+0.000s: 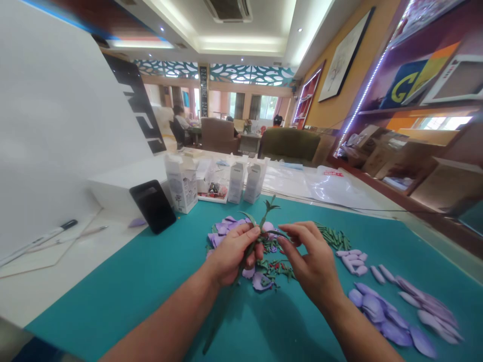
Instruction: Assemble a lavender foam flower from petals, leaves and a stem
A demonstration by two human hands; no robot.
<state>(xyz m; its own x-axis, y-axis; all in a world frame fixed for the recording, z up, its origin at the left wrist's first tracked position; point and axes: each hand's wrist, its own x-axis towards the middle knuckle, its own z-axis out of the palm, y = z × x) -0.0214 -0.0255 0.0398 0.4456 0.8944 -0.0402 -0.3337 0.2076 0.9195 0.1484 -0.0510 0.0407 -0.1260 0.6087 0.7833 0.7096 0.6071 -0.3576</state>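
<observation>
My left hand (237,254) is closed around a long green artificial flower stem (267,213), its thumb pressing near the upper part. Small leaves crown the stem's tip, and its lower end slants down toward me. A narrow dark green leaf (277,233) sticks out to the right from the stem. My right hand (311,261) pinches this leaf's outer end between thumb and forefinger. Beneath my hands lie purple petals (225,229) and a scatter of small green pieces (273,271) with red bits; my hands partly hide them.
A teal mat (151,291) covers the table. On its right lie green pieces (334,236), lilac buds (352,261) and purple petals (392,314). Behind stand white boxes (184,188) and a black phone (153,206). Pens (49,236) lie left. People sit in the background.
</observation>
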